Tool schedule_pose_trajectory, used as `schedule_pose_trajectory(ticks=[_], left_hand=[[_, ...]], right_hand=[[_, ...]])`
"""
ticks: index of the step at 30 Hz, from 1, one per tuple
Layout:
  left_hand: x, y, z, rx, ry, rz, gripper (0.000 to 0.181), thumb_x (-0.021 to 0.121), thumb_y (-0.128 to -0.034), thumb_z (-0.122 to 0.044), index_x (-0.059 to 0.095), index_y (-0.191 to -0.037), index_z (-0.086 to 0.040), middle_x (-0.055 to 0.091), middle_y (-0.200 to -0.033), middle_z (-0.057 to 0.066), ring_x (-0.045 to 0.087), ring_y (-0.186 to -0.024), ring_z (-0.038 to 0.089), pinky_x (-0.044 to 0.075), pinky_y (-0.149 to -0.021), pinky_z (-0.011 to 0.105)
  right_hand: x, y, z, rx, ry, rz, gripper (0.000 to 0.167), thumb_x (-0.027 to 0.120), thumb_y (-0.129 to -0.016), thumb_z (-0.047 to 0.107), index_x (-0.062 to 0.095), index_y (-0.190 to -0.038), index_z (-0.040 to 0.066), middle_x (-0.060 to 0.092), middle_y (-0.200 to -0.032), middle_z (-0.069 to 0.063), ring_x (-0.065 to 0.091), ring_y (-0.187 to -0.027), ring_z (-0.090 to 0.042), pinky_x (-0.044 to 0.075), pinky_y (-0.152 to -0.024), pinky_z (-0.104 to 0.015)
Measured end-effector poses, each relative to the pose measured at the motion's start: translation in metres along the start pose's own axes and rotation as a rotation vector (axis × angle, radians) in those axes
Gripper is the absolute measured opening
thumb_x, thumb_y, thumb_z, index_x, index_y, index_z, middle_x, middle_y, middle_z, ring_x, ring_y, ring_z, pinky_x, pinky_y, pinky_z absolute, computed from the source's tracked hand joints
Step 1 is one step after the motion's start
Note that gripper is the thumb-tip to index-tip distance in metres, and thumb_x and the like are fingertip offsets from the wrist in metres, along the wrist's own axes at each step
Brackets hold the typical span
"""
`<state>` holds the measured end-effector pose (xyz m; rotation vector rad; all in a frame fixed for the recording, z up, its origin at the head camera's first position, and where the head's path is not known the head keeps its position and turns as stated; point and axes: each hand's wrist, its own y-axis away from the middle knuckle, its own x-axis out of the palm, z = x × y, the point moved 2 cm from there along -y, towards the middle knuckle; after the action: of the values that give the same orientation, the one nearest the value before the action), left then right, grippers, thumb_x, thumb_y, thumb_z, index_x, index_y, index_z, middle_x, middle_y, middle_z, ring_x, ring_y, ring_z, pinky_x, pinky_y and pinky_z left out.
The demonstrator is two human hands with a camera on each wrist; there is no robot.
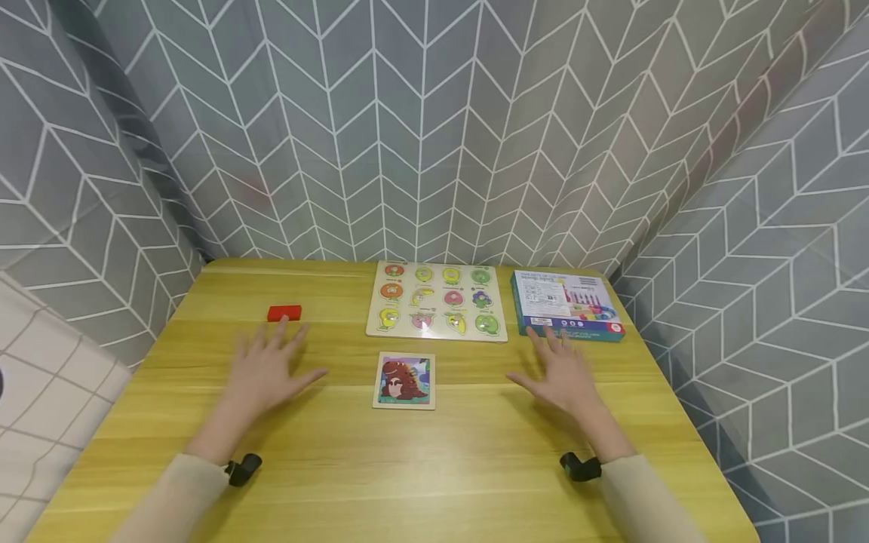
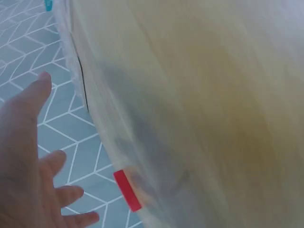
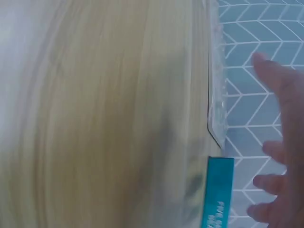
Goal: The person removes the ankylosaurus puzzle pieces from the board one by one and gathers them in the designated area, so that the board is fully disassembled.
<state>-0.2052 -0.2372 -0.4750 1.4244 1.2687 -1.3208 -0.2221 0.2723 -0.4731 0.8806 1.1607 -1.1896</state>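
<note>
In the head view my left hand point(image 1: 263, 373) hovers over the left part of the table, fingers spread, holding nothing. Just beyond its fingertips lies a small red block point(image 1: 284, 313), seen in the left wrist view too as a red bar point(image 2: 127, 190). My right hand point(image 1: 562, 375) is spread over the right side, holding nothing, its fingertips near the front edge of a flat teal box point(image 1: 569, 305). Between the hands lies a small square dinosaur puzzle point(image 1: 404, 381). Behind that is a wooden board with fruit pieces point(image 1: 437, 302).
The yellow wood-grain table point(image 1: 421, 467) is bordered by a grey patterned curtain point(image 1: 407, 136) at the back and the right. White tiled surface point(image 1: 47, 377) shows at the left. Each wrist bears a black camera strap point(image 1: 243, 469).
</note>
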Motion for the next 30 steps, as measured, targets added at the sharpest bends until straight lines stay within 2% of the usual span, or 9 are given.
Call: schedule_pose_trajectory(ticks=[4,7,12,16,19,23,26,30], left_hand=[[0.009,-0.005,-0.005,0.024,0.150,0.005,0.097,0.061,-0.0985,-0.067,0.029,-0.168,-0.008,0.026,-0.170,0.030,0.030,-0.147,0.063,0.023,-0.115,0.079],[0.016,-0.008,-0.013,0.053,0.228,-0.016,0.097,0.068,-0.0976,-0.061,0.032,-0.166,-0.002,0.033,-0.167,0.031,0.034,-0.146,0.062,0.029,-0.114,0.077],[0.029,-0.016,-0.031,0.089,0.375,-0.019,0.096,0.075,-0.0951,-0.053,0.037,-0.162,0.003,0.039,-0.163,0.032,0.034,-0.146,0.062,0.027,-0.117,0.074],[0.037,-0.022,-0.044,0.111,0.492,0.021,0.096,0.078,-0.0929,-0.052,0.039,-0.161,0.003,0.040,-0.163,0.030,0.033,-0.149,0.058,0.024,-0.120,0.072],[0.044,-0.026,-0.051,0.118,0.554,0.054,0.099,0.083,-0.0884,-0.052,0.041,-0.161,0.000,0.041,-0.164,0.028,0.032,-0.150,0.056,0.025,-0.120,0.072],[0.056,-0.030,-0.059,0.147,0.579,0.101,0.108,0.087,-0.0813,-0.058,0.040,-0.164,-0.008,0.040,-0.167,0.021,0.033,-0.149,0.052,0.029,-0.117,0.073],[0.063,-0.032,-0.064,0.175,0.587,0.129,0.113,0.090,-0.0767,-0.061,0.038,-0.166,-0.014,0.039,-0.169,0.014,0.035,-0.147,0.045,0.033,-0.115,0.072],[0.066,-0.031,-0.066,0.203,0.567,0.148,0.114,0.092,-0.0722,-0.061,0.040,-0.166,-0.021,0.040,-0.168,0.007,0.036,-0.145,0.037,0.036,-0.113,0.070]], right_hand=[[0.011,-0.005,0.010,-0.025,-0.216,-0.023,0.099,0.071,-0.092,0.066,0.039,-0.165,0.009,0.035,-0.169,-0.023,0.034,-0.152,-0.051,0.033,-0.117,-0.069],[0.025,-0.014,0.023,-0.063,-0.363,-0.047,0.091,0.078,-0.092,0.056,0.046,-0.161,0.007,0.045,-0.164,-0.021,0.043,-0.149,-0.046,0.035,-0.119,-0.062],[0.043,-0.031,0.056,-0.165,-0.518,-0.081,0.075,0.085,-0.091,0.039,0.058,-0.153,0.008,0.060,-0.152,-0.016,0.055,-0.142,-0.039,0.042,-0.117,-0.055],[0.053,-0.043,0.087,-0.255,-0.552,-0.101,0.061,0.086,-0.091,0.031,0.066,-0.144,0.008,0.070,-0.137,-0.010,0.066,-0.126,-0.031,0.051,-0.108,-0.050],[0.059,-0.053,0.111,-0.307,-0.595,-0.089,0.047,0.085,-0.092,0.026,0.072,-0.133,0.007,0.075,-0.123,-0.008,0.069,-0.109,-0.025,0.057,-0.097,-0.045],[0.064,-0.064,0.135,-0.362,-0.642,-0.049,0.033,0.084,-0.094,0.018,0.076,-0.123,0.005,0.075,-0.109,-0.007,0.066,-0.091,-0.021,0.058,-0.081,-0.035],[0.069,-0.071,0.147,-0.387,-0.654,-0.012,0.030,0.082,-0.094,0.015,0.077,-0.122,0.004,0.075,-0.105,-0.006,0.066,-0.087,-0.019,0.057,-0.077,-0.030],[0.081,-0.078,0.160,-0.427,-0.651,0.065,0.028,0.079,-0.097,0.017,0.076,-0.123,0.005,0.076,-0.107,-0.005,0.069,-0.092,-0.016,0.057,-0.083,-0.028]])
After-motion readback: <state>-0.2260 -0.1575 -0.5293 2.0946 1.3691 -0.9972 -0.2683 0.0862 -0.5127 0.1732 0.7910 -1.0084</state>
